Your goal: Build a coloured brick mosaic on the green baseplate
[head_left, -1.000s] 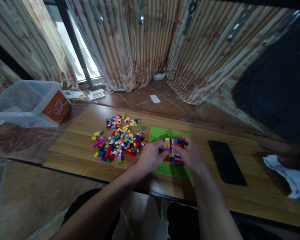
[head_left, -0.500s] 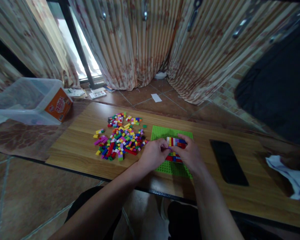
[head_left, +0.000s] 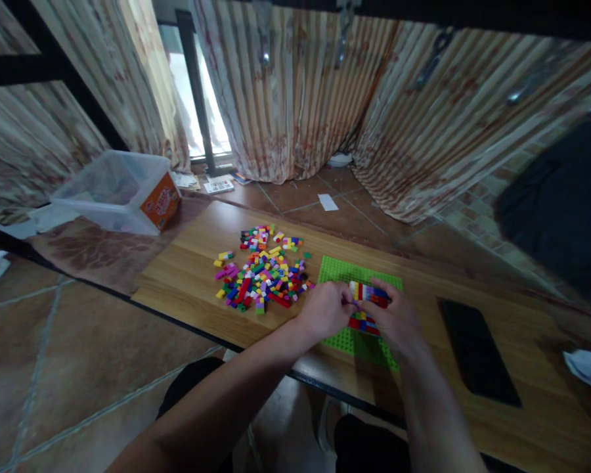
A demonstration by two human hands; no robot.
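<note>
A green studded baseplate (head_left: 347,270) lies on the wooden table (head_left: 192,276). On it stands a low block of many-coloured bricks (head_left: 369,293). My left hand (head_left: 325,312) is curled at the block's left edge, fingertips pinched against it. My right hand (head_left: 396,320) covers the block's right and near side, fingers closed over the bricks. A heap of several loose coloured bricks (head_left: 263,272) lies just left of the baseplate.
A black phone (head_left: 477,351) lies flat at the right of the table. A clear plastic bin (head_left: 115,190) with an orange label stands at the far left. White cloth (head_left: 588,368) sits at the right edge. Curtains hang behind; a dark shape fills the right.
The view has swung, so everything sits further right in frame. Both hands stay on the brick block, hardly shifting relative to it.
</note>
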